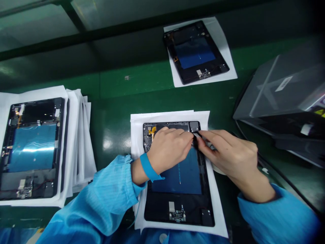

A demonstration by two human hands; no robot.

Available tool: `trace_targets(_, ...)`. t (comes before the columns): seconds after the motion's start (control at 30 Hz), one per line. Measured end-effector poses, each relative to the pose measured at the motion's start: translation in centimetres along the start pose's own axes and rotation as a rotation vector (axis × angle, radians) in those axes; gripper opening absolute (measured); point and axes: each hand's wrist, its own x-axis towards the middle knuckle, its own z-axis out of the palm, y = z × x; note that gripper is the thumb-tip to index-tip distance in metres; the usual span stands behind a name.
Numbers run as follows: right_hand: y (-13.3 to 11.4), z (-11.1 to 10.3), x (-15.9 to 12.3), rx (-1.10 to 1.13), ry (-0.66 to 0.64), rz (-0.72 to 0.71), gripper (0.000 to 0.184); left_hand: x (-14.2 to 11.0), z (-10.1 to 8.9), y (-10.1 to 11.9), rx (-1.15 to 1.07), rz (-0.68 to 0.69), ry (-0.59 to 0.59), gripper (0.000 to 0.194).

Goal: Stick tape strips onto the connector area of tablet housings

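Observation:
An opened tablet (177, 210) lies face down on white sheets (218, 222) in front of me, its insides and a blue battery area (188, 176) showing. My left hand (171, 149), with a blue band (149, 167) at its wrist, reaches over the tablet's upper part, fingers curled and tips hidden. Close to it, at the upper right edge, my right hand (225, 149) pinches with thumb and forefinger. Between the two hands shows a small dark and whitish piece, too small to name. An orange flex cable (152, 130) shows left of my left hand.
At the left a stack of opened tablets (33, 145) lies with white sheets between them. Another opened tablet (195, 51) rests on a sheet at the back. Grey bins (276, 88) stand at the right, with a black cable (276, 176) beside them on the green bench (114, 101).

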Motion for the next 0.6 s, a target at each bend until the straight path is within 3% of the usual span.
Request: trace_targets(0.6,-0.33,-0.03,0.17,-0.029,0.002,0.008,0.008,0.09,-0.02,-0.05,0.005,-0.003,-0.012,0.024)
